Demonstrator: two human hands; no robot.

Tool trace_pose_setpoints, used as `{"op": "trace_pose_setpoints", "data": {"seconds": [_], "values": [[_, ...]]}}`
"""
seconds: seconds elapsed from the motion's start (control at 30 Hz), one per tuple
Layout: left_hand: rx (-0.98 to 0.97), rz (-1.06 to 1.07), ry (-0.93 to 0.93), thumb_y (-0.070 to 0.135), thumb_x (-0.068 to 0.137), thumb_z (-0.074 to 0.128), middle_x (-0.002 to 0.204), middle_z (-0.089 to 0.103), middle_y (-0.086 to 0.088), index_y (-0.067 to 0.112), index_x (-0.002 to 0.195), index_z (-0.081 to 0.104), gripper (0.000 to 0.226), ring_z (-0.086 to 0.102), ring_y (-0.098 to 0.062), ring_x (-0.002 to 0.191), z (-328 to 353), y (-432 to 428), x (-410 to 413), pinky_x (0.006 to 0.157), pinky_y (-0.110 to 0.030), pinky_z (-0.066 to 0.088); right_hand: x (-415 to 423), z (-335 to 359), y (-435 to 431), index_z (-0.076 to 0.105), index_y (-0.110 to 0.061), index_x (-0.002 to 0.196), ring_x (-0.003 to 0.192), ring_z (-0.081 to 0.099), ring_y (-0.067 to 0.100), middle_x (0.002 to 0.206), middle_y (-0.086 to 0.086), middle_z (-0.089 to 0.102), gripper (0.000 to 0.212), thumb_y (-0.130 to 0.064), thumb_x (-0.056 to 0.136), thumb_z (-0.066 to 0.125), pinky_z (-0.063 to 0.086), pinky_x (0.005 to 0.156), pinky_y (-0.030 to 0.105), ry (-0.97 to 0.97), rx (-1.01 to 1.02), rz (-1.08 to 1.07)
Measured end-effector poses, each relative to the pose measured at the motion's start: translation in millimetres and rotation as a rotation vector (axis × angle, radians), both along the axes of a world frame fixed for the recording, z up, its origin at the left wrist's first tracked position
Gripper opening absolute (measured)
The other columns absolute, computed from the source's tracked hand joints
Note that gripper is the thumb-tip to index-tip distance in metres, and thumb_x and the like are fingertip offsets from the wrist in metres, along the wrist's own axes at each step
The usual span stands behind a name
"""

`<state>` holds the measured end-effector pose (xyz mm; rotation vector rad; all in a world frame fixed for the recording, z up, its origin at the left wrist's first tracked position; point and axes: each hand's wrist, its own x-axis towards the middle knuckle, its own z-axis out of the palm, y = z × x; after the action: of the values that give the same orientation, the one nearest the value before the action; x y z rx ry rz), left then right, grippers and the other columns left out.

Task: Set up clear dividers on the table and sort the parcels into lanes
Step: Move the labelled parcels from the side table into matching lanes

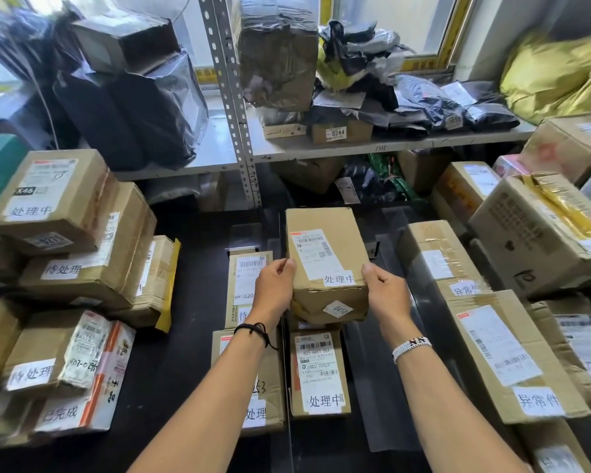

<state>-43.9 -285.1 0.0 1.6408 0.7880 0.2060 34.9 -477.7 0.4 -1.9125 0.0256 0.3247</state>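
While both hands grip it, parcel [326, 264] label reads 处理中

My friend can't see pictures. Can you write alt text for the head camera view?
Two hands, left hand and right hand, hold a cardboard parcel above a dark table crowded with labelled boxes; shelves behind hold bagged parcels.

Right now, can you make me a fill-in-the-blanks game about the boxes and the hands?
1. The cardboard box is held by ____ hands.
2. The left hand has a ____ cord bracelet on its wrist.
3. The small diamond sticker on the held box reads ____.
4. On the shelf, a small box has a label reading ____.

Missing words: two; black; 0450; 0244
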Motion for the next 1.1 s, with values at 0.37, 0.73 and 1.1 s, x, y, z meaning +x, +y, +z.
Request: {"op": "trace_pose_setpoints", "data": {"seconds": [0.37, 0.73, 1.1], "values": [[0.202, 0.051, 0.038, 0.024, 0.11, 0.048, 0.097, 0.074, 0.001, 0.011, 0.098, 0.072, 0.03, 0.068, -0.02, 0.088, -13, 4, -19, 0.069, -0.027, 0.048, -12, -5, 3, 0.062, -0.029, 0.146, 0.115, 0.069, 0.017, 0.127, -0.003, 0.073, 0.042, -0.039, 0.105, 0.058, 0.059, 0.099, 0.044, 0.095, 0.023, 0.157], [0.166, 0.043, 0.039, 0.031, 0.108, 0.048, 0.098, 0.068, 0.017, 0.028, 0.101, 0.068, 0.022, 0.06, -0.001, 0.091, 11, 8, -35, 0.07, -0.024, 0.046, -15, 8, -3, 0.069, -0.011, 0.104, 0.102, 0.069, 0.025, 0.103, 0.012, 0.071, 0.035, -0.037, 0.106, 0.045, 0.056, 0.092, 0.044, 0.113, 0.119, -0.054], [0.213, 0.131, -0.105, 0.031, 0.107, 0.05, 0.097, 0.072, 0.003, 0.021, 0.099, 0.072, 0.025, 0.06, -0.012, 0.09, 48, 24, -65, 0.078, -0.032, 0.047, -56, 62, 23, 0.072, -0.031, 0.119, 0.11, 0.067, 0.015, 0.11, -0.018, 0.074, 0.034, -0.044, 0.107, 0.043, 0.056, 0.094, 0.046, -0.193, 0.031, -0.009]]}}
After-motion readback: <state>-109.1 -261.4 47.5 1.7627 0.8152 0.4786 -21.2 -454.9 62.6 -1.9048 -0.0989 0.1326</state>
